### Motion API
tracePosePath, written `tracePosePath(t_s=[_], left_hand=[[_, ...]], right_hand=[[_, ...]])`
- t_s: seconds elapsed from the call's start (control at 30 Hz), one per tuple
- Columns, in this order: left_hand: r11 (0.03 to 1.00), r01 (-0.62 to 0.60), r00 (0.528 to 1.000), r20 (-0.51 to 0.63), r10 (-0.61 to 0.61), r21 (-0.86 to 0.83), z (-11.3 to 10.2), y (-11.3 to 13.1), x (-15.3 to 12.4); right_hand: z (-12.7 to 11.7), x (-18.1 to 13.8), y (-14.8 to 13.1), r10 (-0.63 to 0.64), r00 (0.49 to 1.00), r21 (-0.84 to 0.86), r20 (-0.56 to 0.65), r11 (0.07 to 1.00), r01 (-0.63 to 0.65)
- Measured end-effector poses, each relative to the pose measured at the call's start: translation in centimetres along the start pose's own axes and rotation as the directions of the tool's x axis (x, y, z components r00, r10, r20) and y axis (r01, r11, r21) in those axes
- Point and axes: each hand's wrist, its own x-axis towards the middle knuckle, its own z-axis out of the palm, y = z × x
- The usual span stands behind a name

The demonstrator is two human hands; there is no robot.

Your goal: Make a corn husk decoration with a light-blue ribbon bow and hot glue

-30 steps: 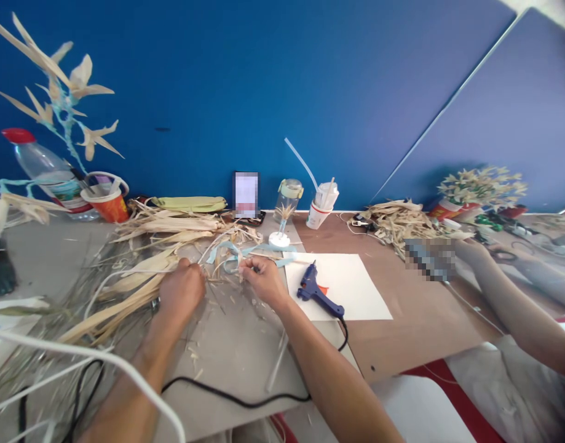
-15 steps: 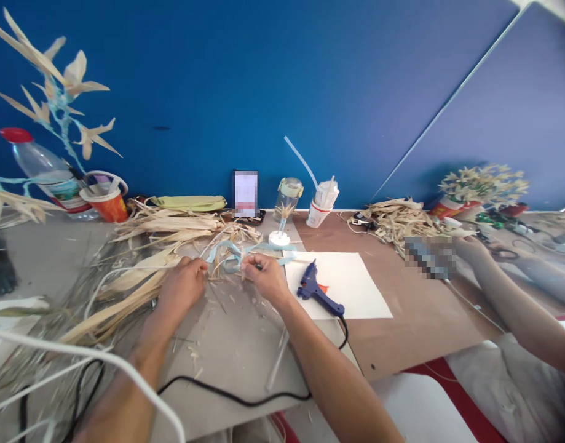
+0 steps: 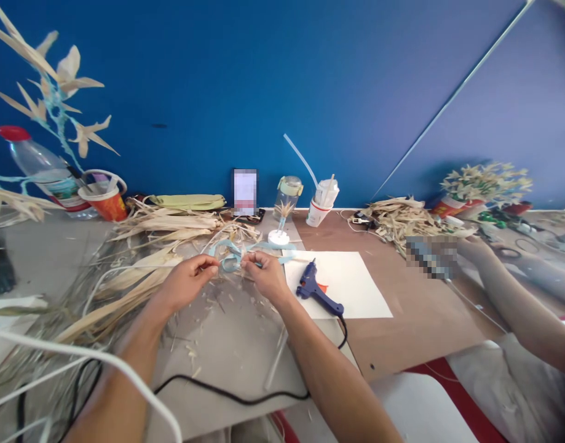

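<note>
My left hand (image 3: 192, 280) is held over the table with its thumb and fingertips pinched together; what is between them is too small to make out. Facing it, my right hand (image 3: 267, 275) also pinches thumb against finger, with a small pale bit at its tips that I cannot name. Just behind both hands lies a loose, curled light-blue strip (image 3: 231, 245), partly hidden by the fingers. A small husk flower (image 3: 283, 215) with a blue-wrapped stem stands in a round white base (image 3: 278, 237) beyond my right hand.
Right of my hands, a blue glue gun (image 3: 316, 289) lies on white paper (image 3: 367, 292); its black cable (image 3: 231, 397) runs across the front. Dried corn husks (image 3: 171, 224) are heaped at left and back. A phone (image 3: 245, 192), jar (image 3: 289, 191) and paper cup (image 3: 318, 213) stand behind. A co-worker's arm (image 3: 498, 289) reaches in.
My left hand has moved right, closer to my right hand, and turned so its pinched fingertips point at it. My right hand has stayed nearly in place.
</note>
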Motion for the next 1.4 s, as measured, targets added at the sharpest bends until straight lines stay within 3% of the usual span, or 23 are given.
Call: tracePosePath(t_s=[0.2, 0.3, 0.4, 0.5, 0.63, 0.77, 1.0, 1.07, 1.13, 1.2, 1.27, 1.33, 1.4], left_hand=[[0.997, 0.029, 0.994, -0.105, -0.037, -0.077, -0.1, 1.3, -0.2], [1.000, 0.007, 1.000, -0.009, -0.006, 0.025, -0.6, 2.0, -0.8], [0.958, -0.047, 0.988, 0.152, 0.004, 0.282, -1.4, 2.0, -2.6], [0.831, -0.137, 0.977, 0.214, 0.022, 0.539, -2.1, 1.2, -5.2], [0.647, -0.198, 0.958, 0.284, -0.031, 0.736, -2.3, -0.5, -7.5], [0.556, -0.236, 0.950, 0.309, -0.039, 0.797, -1.6, -1.6, -7.9], [0.565, -0.320, 0.928, 0.373, 0.024, 0.760, -1.4, -2.7, -7.8], [0.608, -0.328, 0.927, 0.371, 0.059, 0.723, -1.8, -2.6, -7.7], [0.722, -0.293, 0.947, 0.295, 0.128, 0.627, -2.4, -1.9, -7.4], [0.879, -0.220, 0.974, 0.139, 0.177, 0.422, -2.9, -0.7, -6.8], [0.983, -0.127, 0.991, -0.020, 0.131, 0.132, -2.8, 0.5, -5.8], [0.978, -0.063, 0.998, -0.020, 0.060, -0.201, -2.1, 1.3, -4.6], [0.886, 0.012, 1.000, -0.011, -0.020, -0.464, -0.9, 1.3, -3.4]], right_hand=[[0.1, 0.0, 0.6, -0.036, 0.999, 0.035, 0.019, 0.999, 0.035], [0.1, 0.1, 1.0, -0.061, 0.998, 0.046, 0.017, 0.997, 0.061], [0.2, 0.3, 1.3, -0.075, 0.997, 0.052, 0.019, 0.996, 0.074], [0.2, 0.4, 1.5, -0.076, 0.997, 0.048, 0.014, 0.996, 0.075], [0.2, 0.5, 1.7, -0.073, 0.997, 0.021, 0.003, 0.997, 0.073], [0.2, 0.5, 1.7, -0.072, 0.997, 0.001, 0.002, 0.997, 0.072], [0.3, 0.6, 2.0, -0.078, 0.997, -0.022, 0.005, 0.997, 0.079], [0.3, 0.6, 2.1, -0.067, 0.998, -0.014, 0.006, 0.998, 0.068], [0.3, 0.6, 2.1, -0.072, 0.997, 0.010, 0.007, 0.997, 0.072], [0.3, 0.6, 2.1, -0.087, 0.996, 0.056, 0.013, 0.995, 0.086], [0.3, 0.6, 1.9, -0.077, 0.997, 0.122, 0.026, 0.990, 0.074], [0.3, 0.6, 1.8, -0.032, 0.999, 0.216, 0.039, 0.976, 0.023], [0.3, 0.7, 1.7, 0.016, 0.999, 0.332, 0.046, 0.943, -0.030]])
